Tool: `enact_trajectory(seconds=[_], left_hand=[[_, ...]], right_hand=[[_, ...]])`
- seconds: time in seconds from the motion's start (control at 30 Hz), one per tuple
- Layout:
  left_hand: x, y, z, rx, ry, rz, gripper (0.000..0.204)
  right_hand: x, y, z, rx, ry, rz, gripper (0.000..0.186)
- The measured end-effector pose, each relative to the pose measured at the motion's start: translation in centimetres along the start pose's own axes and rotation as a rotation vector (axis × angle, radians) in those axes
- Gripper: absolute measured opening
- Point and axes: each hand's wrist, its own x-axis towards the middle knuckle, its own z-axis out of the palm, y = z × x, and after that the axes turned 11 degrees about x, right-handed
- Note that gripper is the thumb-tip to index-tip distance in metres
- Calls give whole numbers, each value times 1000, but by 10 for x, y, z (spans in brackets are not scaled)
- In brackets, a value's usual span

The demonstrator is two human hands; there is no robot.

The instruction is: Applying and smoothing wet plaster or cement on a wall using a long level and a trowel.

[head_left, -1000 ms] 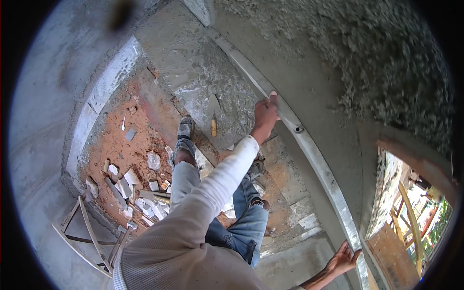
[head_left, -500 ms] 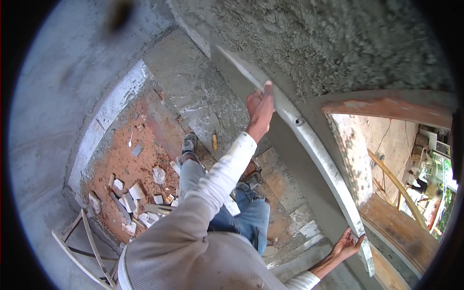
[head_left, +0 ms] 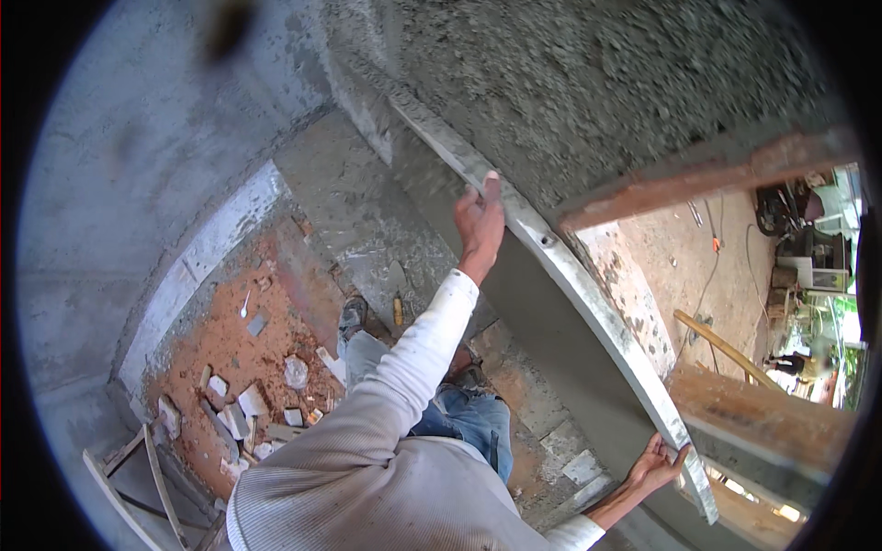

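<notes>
A long, pale, plaster-smeared straightedge point(head_left: 588, 285) with a small hole in its side runs slantwise across the grey mortar wall. My left hand point(head_left: 480, 228) is closed round its upper part, thumb along the top edge. Closer to the lower end, my right hand point(head_left: 654, 470) grips it, fingers partly behind the bar. Beyond the bar the wall's rough wet mortar point(head_left: 588, 83) shows; on the near side lies a smoother grey band point(head_left: 542, 312). Whether the bar touches the mortar along its whole length, I cannot tell.
An opening with a reddish-brown frame point(head_left: 707, 179) lies at right, a wooden pole point(head_left: 726, 349) beyond it. On the floor are a trowel point(head_left: 398, 308), broken white pieces point(head_left: 253, 401) and reddish soil point(head_left: 220, 321). A wooden frame point(head_left: 152, 482) leans at lower left.
The straightedge has shifted, with both hands still on it, and its middle is closer to the corner of the reddish-brown frame. My view has turned slightly, showing more through the opening.
</notes>
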Motion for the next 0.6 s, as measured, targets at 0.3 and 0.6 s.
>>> enact_trajectory(seconds=[0.3, 0.6], left_hand=[[-32, 70, 11, 80, 111, 222, 41], [73, 2, -28, 55, -182, -163, 55]], right_hand=[[-10, -29, 28, 70, 63, -6, 50], [-35, 56, 57, -101, 51, 48, 59]])
